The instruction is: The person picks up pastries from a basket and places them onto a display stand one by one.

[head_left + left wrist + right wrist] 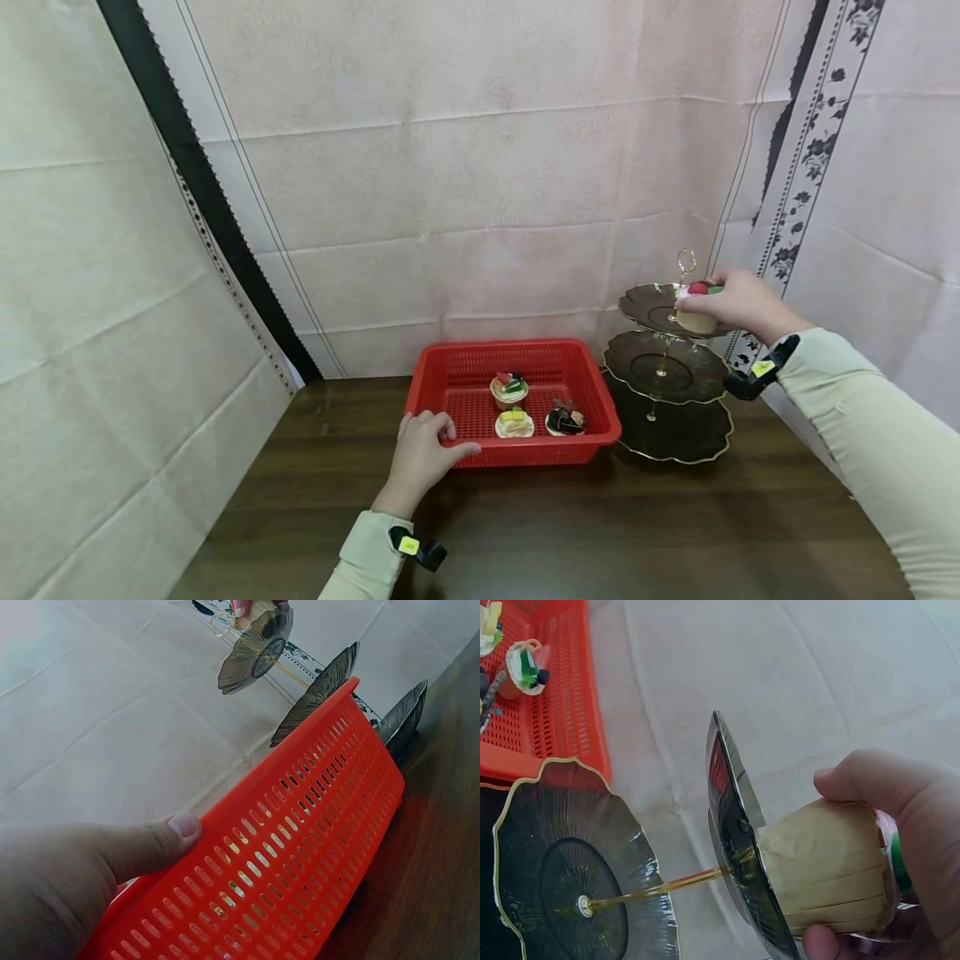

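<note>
My right hand (738,304) holds a cupcake (696,317) with a pale wrapper and red and green topping at the top tier of a three-tier dessert stand (663,367). In the right wrist view, thumb and fingers pinch the cupcake's wrapper (825,870), its base against the top plate (739,832). My left hand (422,454) grips the near-left rim of a red plastic basket (517,454), its thumb on the rim in the left wrist view. Inside the basket sit a fruit-topped cupcake (509,390), a yellow-topped one (514,423) and a dark chocolate one (566,419).
The basket and the stand are side by side on a dark wooden table (525,533), the stand to the right. Pale cloth (480,192) hangs behind them and on both sides. A gold ring handle (686,260) rises above the top tier.
</note>
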The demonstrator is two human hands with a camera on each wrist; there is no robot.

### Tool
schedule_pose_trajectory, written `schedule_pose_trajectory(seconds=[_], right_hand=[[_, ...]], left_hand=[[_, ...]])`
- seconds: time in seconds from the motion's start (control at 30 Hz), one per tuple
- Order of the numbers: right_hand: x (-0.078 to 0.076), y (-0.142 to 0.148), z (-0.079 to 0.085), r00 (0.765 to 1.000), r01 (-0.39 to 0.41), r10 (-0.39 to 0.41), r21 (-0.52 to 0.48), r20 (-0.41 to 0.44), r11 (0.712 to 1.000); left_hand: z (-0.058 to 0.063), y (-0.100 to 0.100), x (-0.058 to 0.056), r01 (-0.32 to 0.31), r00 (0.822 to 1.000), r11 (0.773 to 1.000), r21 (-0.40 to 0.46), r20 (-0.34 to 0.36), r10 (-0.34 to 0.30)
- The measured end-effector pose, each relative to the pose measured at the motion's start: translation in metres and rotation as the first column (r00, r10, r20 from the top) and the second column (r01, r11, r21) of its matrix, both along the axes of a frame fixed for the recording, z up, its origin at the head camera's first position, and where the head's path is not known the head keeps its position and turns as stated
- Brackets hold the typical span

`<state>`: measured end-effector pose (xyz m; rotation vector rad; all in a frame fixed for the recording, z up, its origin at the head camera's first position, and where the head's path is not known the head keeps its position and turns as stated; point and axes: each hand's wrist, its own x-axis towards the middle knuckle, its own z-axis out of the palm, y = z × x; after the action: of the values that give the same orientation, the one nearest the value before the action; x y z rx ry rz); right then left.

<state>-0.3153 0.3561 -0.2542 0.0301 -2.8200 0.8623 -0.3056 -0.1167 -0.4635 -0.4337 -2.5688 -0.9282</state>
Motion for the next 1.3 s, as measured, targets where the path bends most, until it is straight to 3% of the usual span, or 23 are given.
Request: schedule_pose_trajectory(seconds=[0.27,0.9,1.3], right_hand=[[-0.005,-0.001,-0.002,0.998,-0.022,0.022,-0.001,0.063,1.000],[-0.008,-0.002,0.001,0.993,-0.034,0.032,0.020,0.114,0.999],[-0.012,-0.005,-0.001,0.993,-0.034,0.032,0.016,0.114,0.999]], left_hand=[[-0.002,0.002,0.001,-0.006,1.000,1.000,0.002,0.005,0.006],[-0.003,0.003,0.000,-0.001,1.000,1.000,0.000,0.020,0.001],[-0.003,0.001,0.000,0.008,0.999,1.000,-0.005,-0.034,-0.008]])
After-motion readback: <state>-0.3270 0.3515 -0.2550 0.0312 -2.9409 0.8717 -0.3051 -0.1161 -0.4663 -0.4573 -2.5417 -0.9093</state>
